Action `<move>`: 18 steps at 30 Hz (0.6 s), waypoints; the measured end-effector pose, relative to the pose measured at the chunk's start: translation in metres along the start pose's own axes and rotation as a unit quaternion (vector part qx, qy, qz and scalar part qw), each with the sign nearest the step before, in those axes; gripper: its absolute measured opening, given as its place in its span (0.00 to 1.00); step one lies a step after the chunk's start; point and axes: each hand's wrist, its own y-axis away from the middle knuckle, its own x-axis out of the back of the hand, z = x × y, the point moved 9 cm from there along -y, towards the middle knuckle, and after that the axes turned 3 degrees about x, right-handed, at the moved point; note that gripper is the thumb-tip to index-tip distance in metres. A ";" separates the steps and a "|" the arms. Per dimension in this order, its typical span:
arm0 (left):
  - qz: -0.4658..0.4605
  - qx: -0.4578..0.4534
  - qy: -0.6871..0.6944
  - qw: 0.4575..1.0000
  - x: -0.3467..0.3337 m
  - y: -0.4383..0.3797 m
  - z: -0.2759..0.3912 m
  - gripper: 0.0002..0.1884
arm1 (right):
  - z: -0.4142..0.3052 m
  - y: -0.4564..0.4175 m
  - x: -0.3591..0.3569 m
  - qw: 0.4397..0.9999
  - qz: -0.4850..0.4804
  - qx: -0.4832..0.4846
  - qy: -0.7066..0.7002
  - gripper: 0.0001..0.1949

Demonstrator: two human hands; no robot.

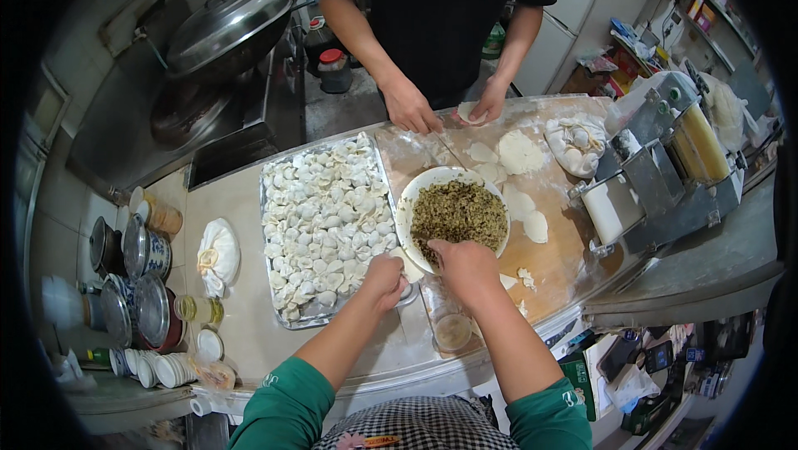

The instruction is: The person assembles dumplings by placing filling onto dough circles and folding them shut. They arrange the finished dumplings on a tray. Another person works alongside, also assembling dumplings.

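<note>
My left hand (385, 280) holds a round dough wrapper (408, 265) beside the near right edge of a metal tray (288, 323). Rows of folded dumplings (324, 219) fill most of that tray. Over the near rim of a white bowl (406, 201) is my right hand (462, 263), its fingers at the chopped greenish-brown filling (461, 213); a tool in those fingers cannot be made out. Several flat dough wrappers (535, 226) lie right of the bowl on the floured wooden board (561, 269). A small round container (453, 332) stands near the front edge.
Across the table a person in black (436, 26) holds a wrapper (472, 112) and a thin stick. A dough roller machine (661, 169) stands right, near a tied cloth bag (576, 146). Left are another cloth bag (218, 253), jars, lidded pots (153, 310) and stacked cups. A lidded wok (230, 26) stands behind.
</note>
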 end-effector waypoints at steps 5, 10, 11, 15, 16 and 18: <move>-0.037 -0.001 0.058 0.998 -0.015 0.001 0.004 0.10 | 0.011 0.014 -0.001 0.996 -0.044 -0.022 -0.072 0.15; -0.041 0.096 0.112 0.988 -0.022 0.013 0.004 0.13 | -0.012 0.073 -0.016 0.993 0.010 -0.052 -0.104 0.15; -0.080 0.082 0.154 0.981 -0.033 0.016 0.009 0.14 | -0.016 0.080 -0.022 0.992 0.011 -0.051 -0.110 0.15; -0.125 0.029 0.217 0.968 -0.053 0.029 0.022 0.23 | 0.000 0.082 -0.019 0.988 0.066 -0.016 -0.141 0.17; -0.119 0.033 0.213 0.969 -0.055 0.032 0.022 0.23 | 0.013 0.079 -0.019 0.990 0.049 -0.036 -0.123 0.17; -0.106 0.030 0.206 0.972 -0.056 0.036 0.022 0.23 | 0.029 0.075 -0.022 0.988 0.015 -0.085 -0.132 0.18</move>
